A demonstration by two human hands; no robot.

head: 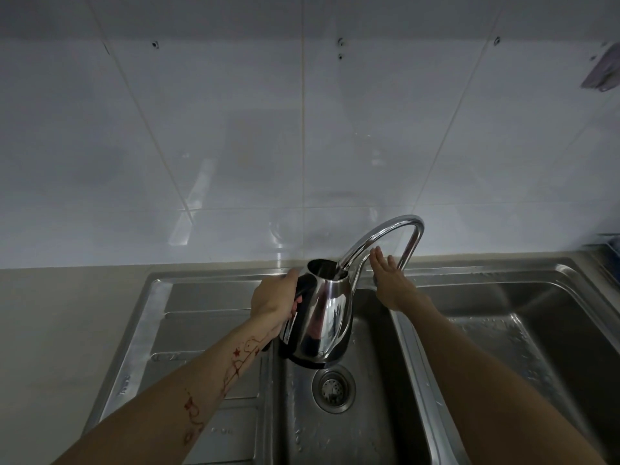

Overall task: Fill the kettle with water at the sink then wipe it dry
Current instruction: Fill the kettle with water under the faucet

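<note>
A shiny steel kettle (pixel 323 313) with a black handle and base hangs over the left sink basin (pixel 362 414), its open top right under the spout of the curved chrome tap (pixel 379 238). My left hand (pixel 273 300) grips the kettle's black handle. My right hand (pixel 391 281) reaches to the tap's base with fingers spread and flat; the lever beneath it is hidden. Whether water runs into the opening I cannot tell.
The round drain strainer (pixel 333 386) lies below the kettle. A ribbed steel draining board (pixel 188 330) is at the left, a second wet basin (pixel 523 323) at the right. White wall tiles rise behind. A grey cloth (pixel 604 70) hangs at the upper right edge.
</note>
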